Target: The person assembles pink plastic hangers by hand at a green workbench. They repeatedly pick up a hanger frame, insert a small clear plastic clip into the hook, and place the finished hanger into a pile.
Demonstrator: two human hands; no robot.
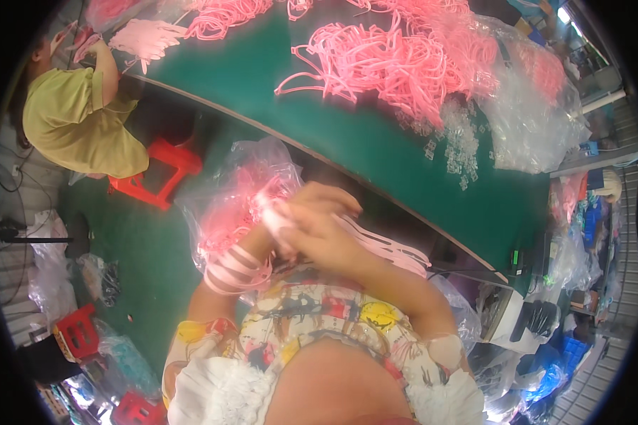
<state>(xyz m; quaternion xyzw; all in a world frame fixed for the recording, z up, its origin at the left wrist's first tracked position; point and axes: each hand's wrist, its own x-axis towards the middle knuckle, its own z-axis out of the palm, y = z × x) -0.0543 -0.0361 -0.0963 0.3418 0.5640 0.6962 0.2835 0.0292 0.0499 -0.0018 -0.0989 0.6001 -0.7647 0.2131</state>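
Observation:
My two hands are together in front of my chest, overlapping. My left hand (327, 194) lies behind, its fingers bent toward the right over a bundle of light pink straps (393, 249), whose loops trail out to the right. My right hand (308, 228) crosses in front, fingers closed on pink straps (268, 201) beside the left wrist. More pale pink strap loops (237, 270) hang around my left forearm. The palms and some fingertips are hidden. Just beyond my left wrist is a clear plastic bag (259, 152) with brighter pink straps in it.
A green table (262, 92) runs diagonally ahead, bearing a heap of pink straps (383, 64), small clear plastic pieces (461, 145) and a clear bag (528, 134). At far left, a co-worker in a yellow-green top (78, 120) sits by a red stool (164, 173), handling pink items.

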